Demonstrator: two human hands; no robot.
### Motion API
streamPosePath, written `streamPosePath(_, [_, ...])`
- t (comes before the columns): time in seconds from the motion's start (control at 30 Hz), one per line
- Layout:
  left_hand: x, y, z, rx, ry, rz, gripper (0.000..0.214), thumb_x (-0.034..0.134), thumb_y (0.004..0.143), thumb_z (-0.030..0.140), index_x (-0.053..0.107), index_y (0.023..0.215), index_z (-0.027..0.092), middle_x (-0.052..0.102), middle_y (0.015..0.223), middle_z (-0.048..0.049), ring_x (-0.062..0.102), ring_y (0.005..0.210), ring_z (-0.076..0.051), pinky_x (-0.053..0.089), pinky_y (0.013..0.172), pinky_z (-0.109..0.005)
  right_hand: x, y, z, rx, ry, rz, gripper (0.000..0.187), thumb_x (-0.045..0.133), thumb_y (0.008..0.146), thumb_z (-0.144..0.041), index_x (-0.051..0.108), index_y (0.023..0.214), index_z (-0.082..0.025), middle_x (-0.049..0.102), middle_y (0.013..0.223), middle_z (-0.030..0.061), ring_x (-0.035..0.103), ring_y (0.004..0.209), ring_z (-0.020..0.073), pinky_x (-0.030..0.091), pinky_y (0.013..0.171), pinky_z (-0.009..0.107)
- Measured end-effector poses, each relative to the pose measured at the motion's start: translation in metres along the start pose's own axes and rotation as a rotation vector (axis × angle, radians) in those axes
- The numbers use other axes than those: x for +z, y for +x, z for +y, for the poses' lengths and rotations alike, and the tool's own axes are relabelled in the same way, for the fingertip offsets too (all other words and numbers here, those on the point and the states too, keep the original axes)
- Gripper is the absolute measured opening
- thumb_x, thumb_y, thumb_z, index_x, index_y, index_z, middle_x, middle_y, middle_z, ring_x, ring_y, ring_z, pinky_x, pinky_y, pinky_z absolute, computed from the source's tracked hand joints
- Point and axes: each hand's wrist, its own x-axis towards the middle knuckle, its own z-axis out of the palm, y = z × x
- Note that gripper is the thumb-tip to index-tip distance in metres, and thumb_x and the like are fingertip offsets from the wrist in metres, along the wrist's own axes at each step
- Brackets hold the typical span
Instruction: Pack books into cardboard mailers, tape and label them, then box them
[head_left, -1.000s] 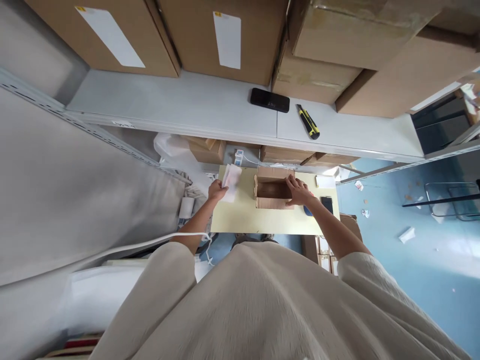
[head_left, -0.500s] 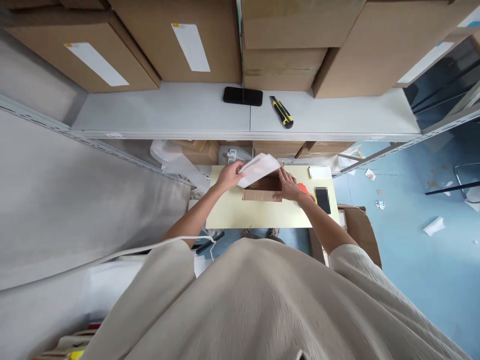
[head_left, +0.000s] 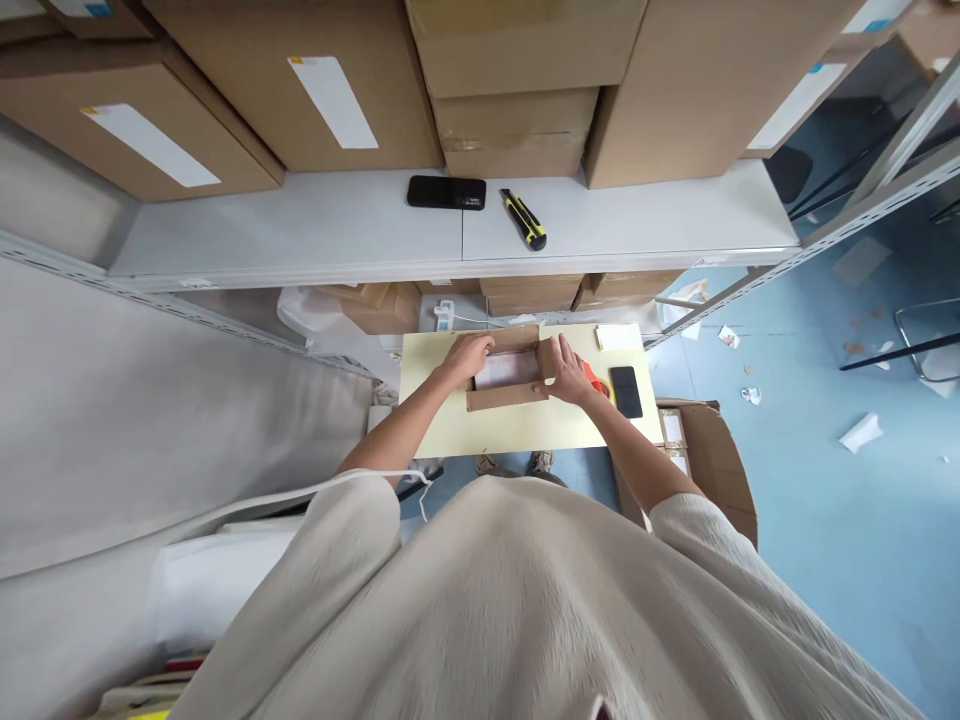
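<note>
On the pale yellow table (head_left: 435,432) stands a small open cardboard box (head_left: 504,400) with its flaps folded outward. A white packet or folded sheet (head_left: 510,369) lies flat inside it. My left hand (head_left: 466,358) is at the box's left end, its fingers curled in over the rim by the packet's corner; what they pinch, if anything, is hidden. At the right end my right hand (head_left: 568,374) grips the box, fingers over the end flap and thumb towards the front side. An orange-red object (head_left: 594,377), partly hidden, lies just beyond my right wrist.
Right on the table are a dark phone (head_left: 625,392) and a white card stack (head_left: 619,337). The grey shelf (head_left: 300,232) above holds another phone (head_left: 446,192), a yellow-black utility knife (head_left: 524,219) and large cartons (head_left: 517,120). A white power strip (head_left: 445,315) sits behind the table.
My left hand has lowered the white packet from above the box into it. The packet now lies flat inside. My right hand stays at the box's right end. The view has shifted slightly right.
</note>
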Motion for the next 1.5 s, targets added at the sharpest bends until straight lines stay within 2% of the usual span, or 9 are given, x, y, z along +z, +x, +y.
streamPosePath(0.27, [0.016,-0.074,-0.048,-0.306,-0.327,0.482,0.033,0.068,0.102,0.029,0.068,0.135,0.021,0.074,0.138,-0.0151,0.075,0.12,-0.029,0.06,0.114,-0.048,-0.002,-0.013,0.01,0.099,0.444,0.213,0.113,0.072,0.098,-0.073,0.021,0.188,-0.026,0.05,0.178,0.0228,0.061,0.153,0.0424,0.051,0.125,0.065])
streamPosePath(0.33, [0.028,-0.095,-0.059,-0.388,-0.456,0.428,0.047,0.073,0.102,0.041,0.063,0.144,0.021,0.071,0.144,-0.0162,0.075,0.125,-0.029,0.063,0.108,-0.046,-0.004,-0.015,0.01,0.159,0.538,0.211,0.094,0.061,0.103,-0.076,0.044,0.18,-0.025,0.062,0.169,0.0207,0.069,0.144,0.0391,0.055,0.122,0.06])
streamPosePath(0.47, [0.048,-0.119,-0.062,-0.267,-0.471,0.204,0.09,0.096,0.082,0.052,0.058,0.159,0.024,0.058,0.167,-0.0169,0.062,0.151,-0.036,0.057,0.12,-0.048,-0.011,-0.018,-0.001,0.144,0.573,0.186,0.074,0.051,0.107,-0.078,0.072,0.155,-0.026,0.072,0.158,0.0153,0.068,0.145,0.0349,0.054,0.124,0.053])
streamPosePath(0.63, [0.055,-0.107,-0.049,-0.132,-0.328,0.152,0.079,0.093,0.085,0.049,0.069,0.154,0.021,0.061,0.169,-0.0158,0.053,0.161,-0.04,0.043,0.137,-0.053,-0.016,-0.017,-0.027,0.024,0.468,0.068,0.056,0.057,0.11,-0.069,0.078,0.145,-0.031,0.076,0.154,0.0086,0.068,0.145,0.0313,0.055,0.123,0.049])
streamPosePath(0.77, [0.058,-0.09,-0.041,-0.211,-0.352,0.185,0.051,0.072,0.103,0.044,0.071,0.149,0.02,0.076,0.151,-0.015,0.068,0.146,-0.035,0.053,0.128,-0.05,-0.012,-0.011,-0.037,-0.015,0.289,0.03,0.04,0.069,0.106,-0.055,0.081,0.135,-0.03,0.08,0.144,0.0094,0.067,0.144,0.0341,0.052,0.126,0.051])
streamPosePath(0.93, [0.055,-0.076,-0.029,-0.304,-0.249,0.23,0.052,0.067,0.106,0.031,0.064,0.157,0.021,0.079,0.143,-0.0169,0.074,0.136,-0.036,0.059,0.117,-0.052,-0.002,0.005,-0.032,0.111,0.284,0.105,0.038,0.056,0.109,-0.038,0.068,0.143,-0.031,0.082,0.134,0.0088,0.076,0.124,0.0308,0.062,0.106,0.048])
streamPosePath(1.07, [0.041,-0.06,-0.014,-0.25,0.044,0.326,0.086,0.072,0.097,0.022,0.042,0.178,0.015,0.048,0.178,-0.0273,0.044,0.167,-0.047,0.04,0.132,-0.064,0.002,0.016,-0.027,0.149,0.257,0.121,0.043,0.064,0.098,-0.032,0.059,0.141,-0.027,0.079,0.122,0.0098,0.078,0.107,0.03,0.064,0.089,0.044])
streamPosePath(1.2, [0.028,-0.043,-0.006,-0.083,0.181,0.18,0.112,0.074,0.09,0.016,0.019,0.187,0.016,0.02,0.192,-0.0248,0.019,0.178,-0.046,0.017,0.141,-0.067,0.008,0.019,-0.025,0.19,0.219,0.163,0.04,0.069,0.095,-0.036,0.056,0.132,-0.029,0.076,0.118,0.009,0.076,0.1,0.0296,0.062,0.082,0.042])
streamPosePath(1.5, [0.036,-0.054,-0.003,-0.041,0.15,0.184,0.088,0.061,0.091,0.011,0.047,0.177,0.019,0.05,0.173,-0.0252,0.038,0.166,-0.045,0.022,0.136,-0.067,0.019,-0.005,-0.002,0.248,0.271,0.154,0.044,0.062,0.103,-0.047,0.059,0.14,-0.024,0.072,0.137,0.015,0.076,0.106,0.0273,0.063,0.095,0.044])
